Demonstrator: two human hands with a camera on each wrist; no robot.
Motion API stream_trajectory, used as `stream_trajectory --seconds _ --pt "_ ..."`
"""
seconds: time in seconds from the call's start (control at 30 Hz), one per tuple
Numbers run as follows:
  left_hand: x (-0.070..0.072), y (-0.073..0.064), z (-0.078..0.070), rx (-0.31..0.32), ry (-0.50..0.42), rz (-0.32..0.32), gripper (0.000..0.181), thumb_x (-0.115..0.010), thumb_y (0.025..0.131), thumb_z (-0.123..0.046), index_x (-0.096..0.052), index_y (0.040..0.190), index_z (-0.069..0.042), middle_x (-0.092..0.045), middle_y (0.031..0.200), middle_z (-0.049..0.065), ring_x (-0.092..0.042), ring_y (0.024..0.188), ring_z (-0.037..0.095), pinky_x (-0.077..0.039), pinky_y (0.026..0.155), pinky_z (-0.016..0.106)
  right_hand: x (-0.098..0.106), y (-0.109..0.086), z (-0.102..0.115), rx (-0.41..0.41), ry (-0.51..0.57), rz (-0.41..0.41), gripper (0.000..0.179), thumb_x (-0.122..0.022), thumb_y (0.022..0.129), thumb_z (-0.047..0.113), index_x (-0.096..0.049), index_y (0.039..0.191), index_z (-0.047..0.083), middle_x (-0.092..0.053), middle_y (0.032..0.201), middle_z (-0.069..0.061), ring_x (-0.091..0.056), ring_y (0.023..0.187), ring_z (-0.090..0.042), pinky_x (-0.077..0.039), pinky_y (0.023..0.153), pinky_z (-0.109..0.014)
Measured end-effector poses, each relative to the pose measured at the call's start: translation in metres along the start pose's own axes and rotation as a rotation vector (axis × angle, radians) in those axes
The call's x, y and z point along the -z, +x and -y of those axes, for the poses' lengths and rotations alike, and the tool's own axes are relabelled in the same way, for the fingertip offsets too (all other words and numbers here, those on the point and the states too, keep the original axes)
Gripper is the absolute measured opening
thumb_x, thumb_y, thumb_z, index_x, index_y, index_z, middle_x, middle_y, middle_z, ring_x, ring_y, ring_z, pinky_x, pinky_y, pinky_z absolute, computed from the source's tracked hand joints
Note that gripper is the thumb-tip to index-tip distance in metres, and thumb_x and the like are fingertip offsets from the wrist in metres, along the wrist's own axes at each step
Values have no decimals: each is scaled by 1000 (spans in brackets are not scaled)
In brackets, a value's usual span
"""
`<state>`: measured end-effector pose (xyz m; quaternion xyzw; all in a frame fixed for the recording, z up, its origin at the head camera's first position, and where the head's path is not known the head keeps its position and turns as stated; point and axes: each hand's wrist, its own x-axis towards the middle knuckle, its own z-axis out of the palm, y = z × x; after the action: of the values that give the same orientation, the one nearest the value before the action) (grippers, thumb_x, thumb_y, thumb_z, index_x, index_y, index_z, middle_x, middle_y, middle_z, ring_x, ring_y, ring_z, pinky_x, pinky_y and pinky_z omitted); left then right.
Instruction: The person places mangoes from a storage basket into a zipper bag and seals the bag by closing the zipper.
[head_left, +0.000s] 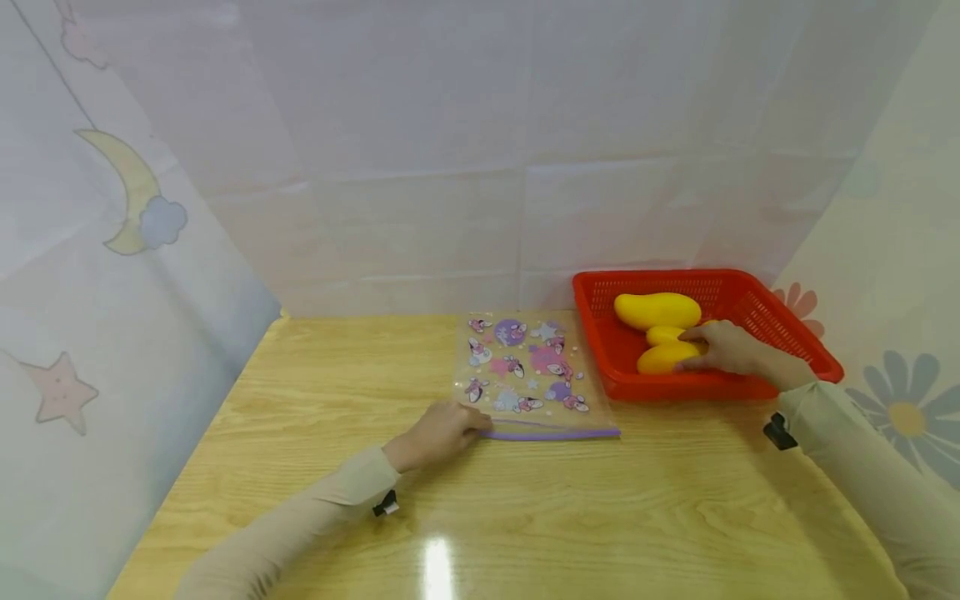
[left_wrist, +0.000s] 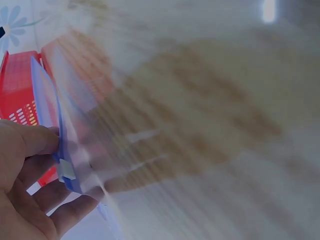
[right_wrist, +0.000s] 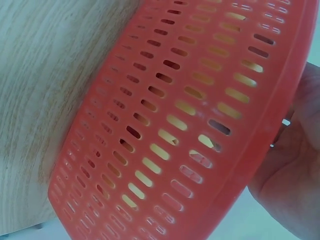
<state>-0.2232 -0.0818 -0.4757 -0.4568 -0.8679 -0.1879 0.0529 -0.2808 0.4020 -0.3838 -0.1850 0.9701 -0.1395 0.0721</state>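
Note:
A clear zip bag (head_left: 525, 367) printed with pink and purple cartoon figures lies flat, its purple zip edge toward me. My left hand (head_left: 442, 433) pinches the left end of that edge. In the left wrist view, the thumb and fingers (left_wrist: 37, 140) are at the zip strip (left_wrist: 62, 130), beside a small white slider (left_wrist: 66, 170). Over the near wall of a red basket (head_left: 615, 385) reaches my right hand (head_left: 731, 346), thumb and fingers around the front yellow mango (head_left: 660, 360). The basket wall hides its fingertips in the right wrist view. Another mango (head_left: 656, 310) lies behind.
The slotted basket stands at the back right of the wooden table (head_left: 360, 367), just right of the bag. A pale cloth wall (head_left: 412, 208) rises along the back, with printed cloth at both sides. Black wrist devices (head_left: 780, 432) sit under the sleeves.

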Motion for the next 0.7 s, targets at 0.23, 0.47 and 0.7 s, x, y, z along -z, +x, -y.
stream_trajectory --seconds 0.23,0.47,0.7 --pt "-2 1 4 28 14 -36 19 -69 91 -6 -77 108 -11 -72 112 5 -69 101 20 -58 85 26 -3 0 -1 -13 -6 -1 70 -75 86 45 -60 127 -10 -59 125 -32 -52 113 -49 -39 100 -70" --pt "3 5 3 31 -5 -96 23 -71 90 -5 -75 113 -6 -71 115 9 -53 56 2 -44 50 9 -2 1 -1 -4 -13 -12 71 -74 86 48 -61 126 -9 -60 123 -31 -54 110 -46 -40 98 -70" --pt "6 6 1 55 -12 -99 27 -73 88 -4 -73 115 -5 -69 117 10 -28 43 -4 -36 40 8 -3 -1 1 -9 -5 -19 68 -76 85 46 -63 125 -7 -63 120 -28 -57 106 -42 -43 97 -68"
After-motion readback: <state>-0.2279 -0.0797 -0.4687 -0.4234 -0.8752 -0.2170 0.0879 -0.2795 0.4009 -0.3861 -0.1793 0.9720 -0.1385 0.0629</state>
